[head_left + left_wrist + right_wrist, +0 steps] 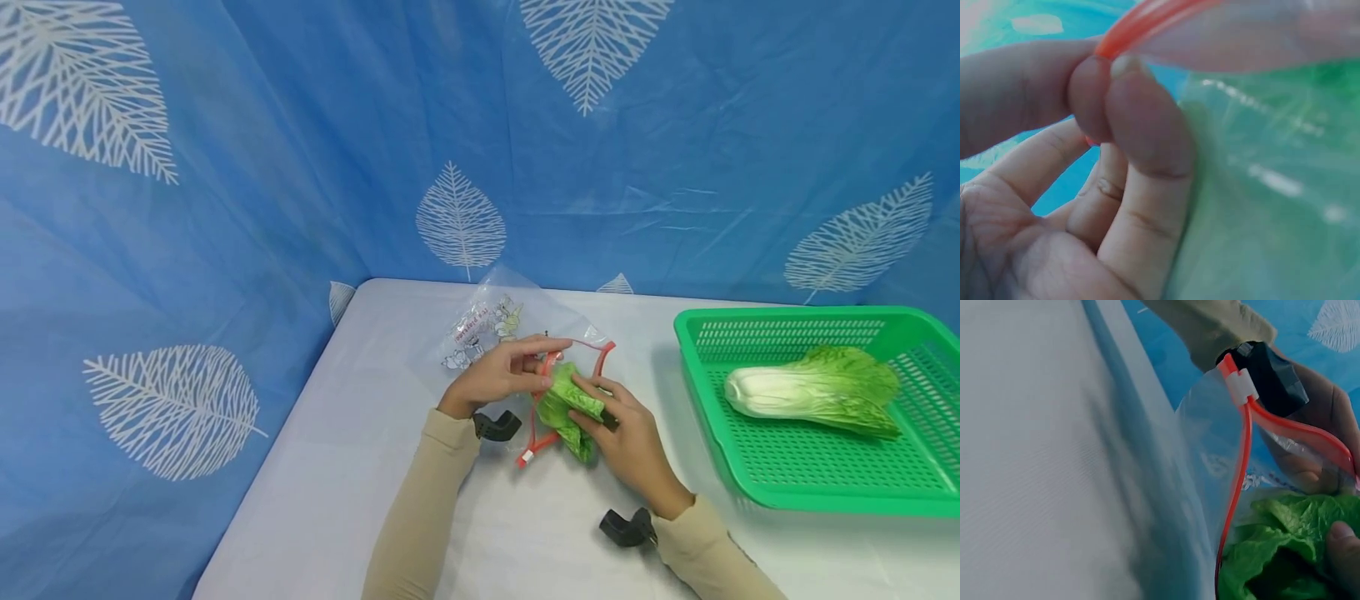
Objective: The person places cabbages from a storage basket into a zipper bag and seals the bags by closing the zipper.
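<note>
A clear zip bag with a red zip edge and printed figures lies on the table, its mouth spread apart. My left hand pinches the red zip edge between thumb and fingers. Leafy green lettuce sits at the bag's mouth, partly within it. With curled fingers, my right hand holds the lettuce from the right side. A white slider is at one end of the zip in the right wrist view. How far the lettuce reaches into the bag is hidden by the hands.
To the right stands a green plastic basket with a Chinese cabbage lying inside. A white cloth covers the table. Blue curtains with white leaf prints hang behind and at the left. Both wrists carry black camera mounts.
</note>
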`<action>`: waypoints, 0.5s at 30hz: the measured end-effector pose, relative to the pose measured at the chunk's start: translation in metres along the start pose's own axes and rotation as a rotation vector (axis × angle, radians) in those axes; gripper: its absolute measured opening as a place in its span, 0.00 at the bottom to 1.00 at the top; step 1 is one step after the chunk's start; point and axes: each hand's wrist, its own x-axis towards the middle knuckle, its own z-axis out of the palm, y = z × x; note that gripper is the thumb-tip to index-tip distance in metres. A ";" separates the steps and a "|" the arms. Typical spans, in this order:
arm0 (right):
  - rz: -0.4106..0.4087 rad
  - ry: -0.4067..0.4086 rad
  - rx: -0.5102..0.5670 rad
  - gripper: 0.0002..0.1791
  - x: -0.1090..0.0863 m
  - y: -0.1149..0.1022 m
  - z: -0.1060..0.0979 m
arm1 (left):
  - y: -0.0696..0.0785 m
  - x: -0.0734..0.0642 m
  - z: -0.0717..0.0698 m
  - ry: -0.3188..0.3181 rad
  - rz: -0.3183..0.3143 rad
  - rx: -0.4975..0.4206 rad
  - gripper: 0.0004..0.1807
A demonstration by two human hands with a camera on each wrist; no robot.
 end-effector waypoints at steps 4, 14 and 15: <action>0.002 0.009 0.008 0.36 0.005 -0.009 -0.004 | 0.006 -0.001 0.002 0.011 0.017 -0.076 0.31; 0.087 -0.016 0.066 0.31 0.014 -0.017 -0.002 | 0.005 0.002 0.008 0.021 -0.002 -0.205 0.31; 0.103 -0.022 0.078 0.30 0.015 -0.017 -0.001 | 0.005 0.002 0.009 0.027 -0.002 -0.217 0.31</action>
